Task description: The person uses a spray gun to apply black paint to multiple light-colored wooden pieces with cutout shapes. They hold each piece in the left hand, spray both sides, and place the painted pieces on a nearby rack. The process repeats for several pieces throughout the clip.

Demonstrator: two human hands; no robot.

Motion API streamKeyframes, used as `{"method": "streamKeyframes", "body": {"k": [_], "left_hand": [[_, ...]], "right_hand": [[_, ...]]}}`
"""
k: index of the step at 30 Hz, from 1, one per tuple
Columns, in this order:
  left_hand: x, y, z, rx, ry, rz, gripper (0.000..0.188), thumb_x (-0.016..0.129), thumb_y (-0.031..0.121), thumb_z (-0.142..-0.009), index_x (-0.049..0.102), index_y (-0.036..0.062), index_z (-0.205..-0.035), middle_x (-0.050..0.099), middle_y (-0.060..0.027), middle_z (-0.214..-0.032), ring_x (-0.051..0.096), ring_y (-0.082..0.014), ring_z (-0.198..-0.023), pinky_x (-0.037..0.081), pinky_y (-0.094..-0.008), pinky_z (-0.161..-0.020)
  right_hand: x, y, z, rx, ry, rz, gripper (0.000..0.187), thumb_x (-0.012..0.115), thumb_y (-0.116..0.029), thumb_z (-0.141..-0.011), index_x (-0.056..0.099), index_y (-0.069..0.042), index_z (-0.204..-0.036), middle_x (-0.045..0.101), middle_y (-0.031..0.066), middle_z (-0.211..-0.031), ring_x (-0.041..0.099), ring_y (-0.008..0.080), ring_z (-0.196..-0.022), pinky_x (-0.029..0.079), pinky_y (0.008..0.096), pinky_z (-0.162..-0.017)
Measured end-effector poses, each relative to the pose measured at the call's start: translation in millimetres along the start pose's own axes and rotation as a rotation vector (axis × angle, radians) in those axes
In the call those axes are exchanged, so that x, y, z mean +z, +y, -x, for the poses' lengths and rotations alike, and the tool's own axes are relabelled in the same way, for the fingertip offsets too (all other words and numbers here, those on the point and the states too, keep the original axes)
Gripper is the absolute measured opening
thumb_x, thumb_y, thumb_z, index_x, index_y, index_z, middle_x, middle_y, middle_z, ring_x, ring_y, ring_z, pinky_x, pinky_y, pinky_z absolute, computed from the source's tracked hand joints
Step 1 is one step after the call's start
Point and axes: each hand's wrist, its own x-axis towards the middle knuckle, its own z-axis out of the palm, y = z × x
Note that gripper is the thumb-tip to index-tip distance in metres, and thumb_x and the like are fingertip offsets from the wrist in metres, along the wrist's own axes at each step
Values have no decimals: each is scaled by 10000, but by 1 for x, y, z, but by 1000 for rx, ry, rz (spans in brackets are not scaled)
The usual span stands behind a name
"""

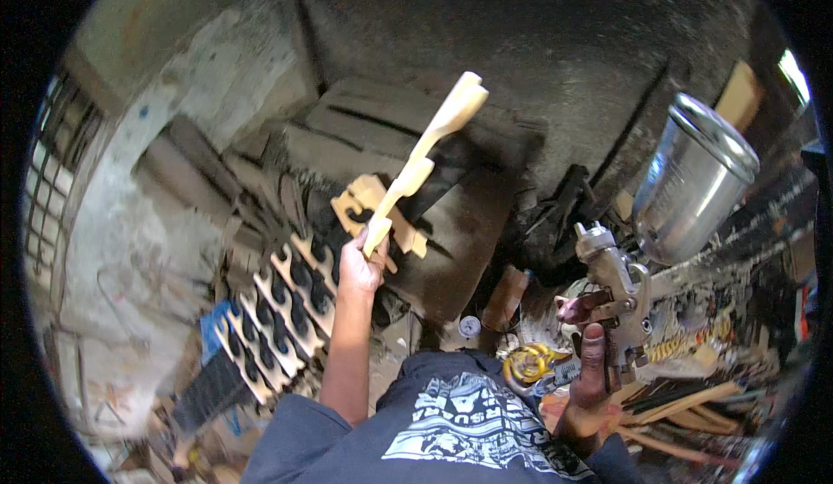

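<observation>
My left hand (360, 265) is closed round the lower end of a pale, notched wooden piece (416, 172), which slants up and to the right. Behind it, other light wooden pieces with curved cutouts (369, 196) lie on a dark board (451, 267). On the right, my right hand (588, 393) grips a metal spray gun (612, 280) by its handle, with fingers around the trigger area. A large shiny metal cup (694, 185) sits on top of the gun, tilted. The gun's nozzle points up and left, apart from the wooden piece.
Several similar hooked wooden pieces (278, 319) stand in a row at lower left. A yellow coiled hose (529, 365) lies near my right hand. Wood strips (685, 410) clutter the lower right, and a round white lid (469, 326) lies near my body. A stained wall (538, 42) rises behind.
</observation>
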Motion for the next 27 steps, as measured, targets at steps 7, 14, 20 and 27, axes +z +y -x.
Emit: {"method": "streamKeyframes", "body": {"k": [7, 14, 20, 27], "left_hand": [[26, -29, -50, 197, 43, -130, 246, 390, -1, -916, 519, -168, -1043, 625, -236, -1018, 655, -323, -926, 586, -358, -830], [76, -23, -81, 338, 57, -232, 294, 358, 61, -938, 509, -173, -1031, 619, -248, -1018, 646, -343, -947, 571, -397, -866], [96, -23, -79, 340, -2, -271, 280, 416, 66, -910, 553, -150, -1025, 639, -227, -1040, 654, -305, -957, 552, -349, -875], [93, -18, -61, 324, -70, -321, 284, 426, 29, -888, 534, -184, -1043, 614, -274, -1047, 645, -349, -959, 538, -381, -915]], "right_hand": [[2, -54, -16, 176, 241, -162, 371, 580, -329, -915, 559, -10, -1106, 643, 99, -886, 615, 144, -708, 492, 248, -608], [14, -73, -28, -243, 138, 470, 204, 665, -185, -858, 560, -28, -934, 596, 48, -695, 547, 96, -598, 433, 270, -525], [28, -57, -21, -250, 115, 329, 143, 669, -132, -837, 569, -44, -889, 565, 33, -614, 526, 104, -530, 421, 276, -491], [16, -73, -30, -84, 209, 376, 197, 650, -198, -879, 585, -12, -883, 616, 41, -679, 547, 92, -589, 425, 264, -522]]}}
